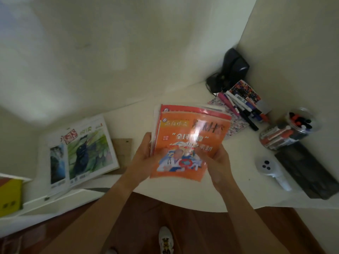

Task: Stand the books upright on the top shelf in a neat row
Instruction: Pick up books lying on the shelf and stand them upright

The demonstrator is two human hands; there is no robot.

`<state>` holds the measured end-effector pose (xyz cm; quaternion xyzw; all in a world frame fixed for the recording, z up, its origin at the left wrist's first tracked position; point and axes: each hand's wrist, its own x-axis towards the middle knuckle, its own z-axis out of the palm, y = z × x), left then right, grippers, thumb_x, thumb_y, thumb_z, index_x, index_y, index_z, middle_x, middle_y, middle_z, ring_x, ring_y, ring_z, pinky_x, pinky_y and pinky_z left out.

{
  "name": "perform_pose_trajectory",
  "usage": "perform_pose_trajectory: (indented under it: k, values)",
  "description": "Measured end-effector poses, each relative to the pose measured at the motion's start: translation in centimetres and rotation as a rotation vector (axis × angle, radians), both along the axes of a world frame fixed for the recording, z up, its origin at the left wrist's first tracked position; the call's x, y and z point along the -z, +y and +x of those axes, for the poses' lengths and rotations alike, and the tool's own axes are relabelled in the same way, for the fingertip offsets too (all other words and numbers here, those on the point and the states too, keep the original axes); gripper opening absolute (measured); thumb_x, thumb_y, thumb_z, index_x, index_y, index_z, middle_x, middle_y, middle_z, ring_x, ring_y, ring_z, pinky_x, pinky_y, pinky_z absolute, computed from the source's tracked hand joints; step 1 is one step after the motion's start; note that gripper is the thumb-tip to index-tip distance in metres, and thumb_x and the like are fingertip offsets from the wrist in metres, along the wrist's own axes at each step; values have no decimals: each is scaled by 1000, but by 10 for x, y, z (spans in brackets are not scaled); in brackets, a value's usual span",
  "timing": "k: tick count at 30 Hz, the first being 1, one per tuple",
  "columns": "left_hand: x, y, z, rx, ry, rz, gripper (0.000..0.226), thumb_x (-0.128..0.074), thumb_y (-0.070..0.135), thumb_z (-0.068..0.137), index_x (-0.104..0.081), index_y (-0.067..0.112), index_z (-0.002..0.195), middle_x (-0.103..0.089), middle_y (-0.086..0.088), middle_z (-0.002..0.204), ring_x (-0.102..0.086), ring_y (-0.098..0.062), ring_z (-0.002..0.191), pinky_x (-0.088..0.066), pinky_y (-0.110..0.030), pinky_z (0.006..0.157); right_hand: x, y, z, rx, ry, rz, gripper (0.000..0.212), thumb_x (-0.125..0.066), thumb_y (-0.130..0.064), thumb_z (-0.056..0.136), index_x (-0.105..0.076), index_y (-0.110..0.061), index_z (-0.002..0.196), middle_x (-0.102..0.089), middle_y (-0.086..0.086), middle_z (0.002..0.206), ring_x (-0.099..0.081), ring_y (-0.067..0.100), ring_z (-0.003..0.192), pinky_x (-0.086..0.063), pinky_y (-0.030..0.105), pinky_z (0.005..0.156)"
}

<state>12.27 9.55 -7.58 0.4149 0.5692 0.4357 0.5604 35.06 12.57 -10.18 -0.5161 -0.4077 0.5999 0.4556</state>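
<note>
I've got the stack of orange books [190, 142] in both hands above the tabletop [183, 195], left hand [145, 153] in a grip clamped on its left edge, right hand [218, 162] pinching the lower right corner. Nothing stands upright yet, I reckon. The bird-cover book [82, 153] lies flat to the left; no top shelf in view.

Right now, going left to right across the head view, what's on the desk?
Yellow box → bird book → orange books held by left hand and right hand → white remote → pen jar.
</note>
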Motion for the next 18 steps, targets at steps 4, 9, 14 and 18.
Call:
perform_pose_trajectory:
  k: [4, 9, 14, 18]
  values:
    - [-16, -13, -9, -82, -40, 36, 27, -50, -18, 96, -54, -7, 120, -78, 10, 84, -75, -6, 80, -58, -18, 70, -16, -11, -15, -79, 33, 199, 46, -64, 10, 91, -49, 2, 135, -71, 16, 121, -70, 31, 112, -60, 40, 88]
    - [-3, -32, -16, -191, -70, -67, 24, -54, -16, 93, -62, -11, 116, -77, -4, 83, -76, -13, 76, -59, -24, 66, -1, -26, -28, -47, 2, 115, 57, -76, 3, 82, -50, 7, 132, -70, 19, 119, -70, 28, 109, -59, 39, 86]
    - [38, -40, -15, -208, -54, -138, 12, -61, -19, 86, -63, -11, 94, -74, -10, 89, -74, -14, 81, -57, -28, 74, 29, -41, -31, -61, -45, -45, 46, -76, 8, 77, -61, 12, 120, -75, 9, 104, -73, 16, 96, -56, 28, 81]
    - [29, -39, -21, -51, -13, -25, 35, -68, -8, 93, -60, -1, 127, -73, -11, 119, -73, -14, 107, -57, -26, 87, 8, -48, -37, -112, -109, -33, 31, -67, 9, 89, -64, 4, 119, -79, -1, 98, -75, 13, 90, -57, 24, 74]
